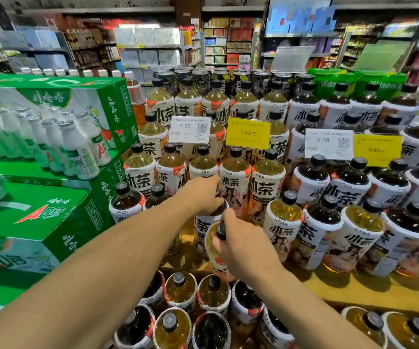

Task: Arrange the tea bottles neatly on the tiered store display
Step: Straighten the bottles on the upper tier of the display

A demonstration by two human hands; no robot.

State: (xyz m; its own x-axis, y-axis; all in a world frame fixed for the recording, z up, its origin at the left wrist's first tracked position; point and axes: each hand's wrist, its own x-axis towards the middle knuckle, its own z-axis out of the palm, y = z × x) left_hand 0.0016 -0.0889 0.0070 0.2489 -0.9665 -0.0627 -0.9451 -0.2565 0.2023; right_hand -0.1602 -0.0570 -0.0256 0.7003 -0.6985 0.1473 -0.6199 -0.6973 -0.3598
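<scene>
Green cartons (52, 217) flank the tiered display (369, 290). Left hand (202, 195) seems clamped over a dark tea bottle (204, 229); right hand (243, 244) grips a yellow tea bottle (212, 244) by its neck. Crowded neighbours could topple if either bottle swings.

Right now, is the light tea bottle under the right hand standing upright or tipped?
Tipped. The light tea bottle leans toward the camera, with its black cap held in the right hand, while the neighbouring bottles on the wooden tier stand straight.
</scene>
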